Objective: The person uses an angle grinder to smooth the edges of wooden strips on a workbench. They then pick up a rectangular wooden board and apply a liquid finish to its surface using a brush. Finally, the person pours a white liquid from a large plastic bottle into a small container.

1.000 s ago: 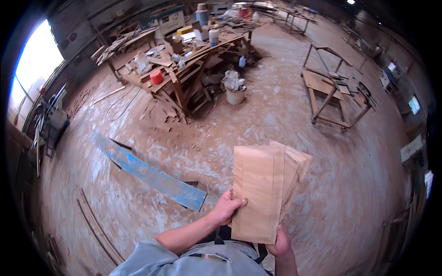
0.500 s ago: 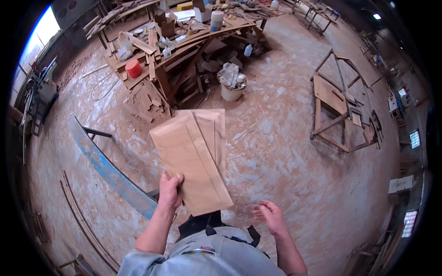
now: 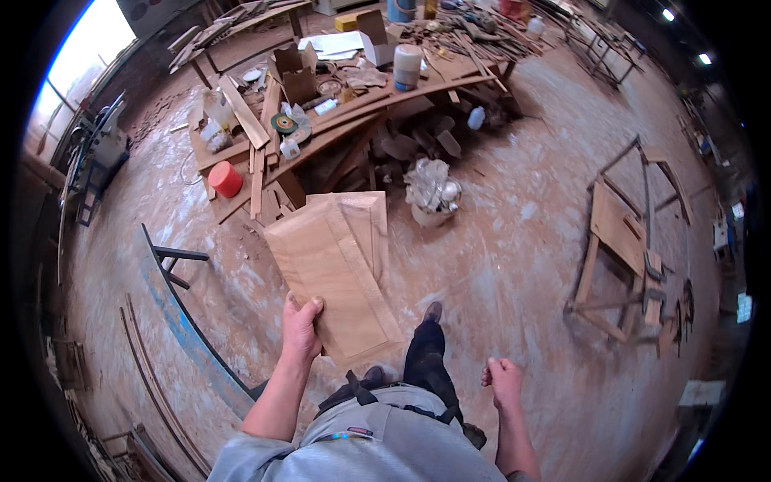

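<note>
My left hand [image 3: 300, 328] grips the near end of a stack of flat light-brown wooden boards [image 3: 337, 269], which fan out ahead of me over the dusty floor. My right hand [image 3: 504, 381] hangs free at my side with the fingers loosely curled and nothing in it. My dark trouser leg and shoe [image 3: 427, 337] step forward between the two hands. A cluttered wooden workbench [image 3: 353, 104] lies straight ahead of the boards.
A white bucket stuffed with rags [image 3: 432, 197] stands on the floor by the bench. A red container [image 3: 226, 178] sits on the bench's left end. A long blue metal beam [image 3: 181, 317] lies at left. A wooden frame trestle [image 3: 630, 233] stands at right.
I have walked closer to the workbench. My right hand let go of the boards and dropped to my side; my left hand now carries them alone.
</note>
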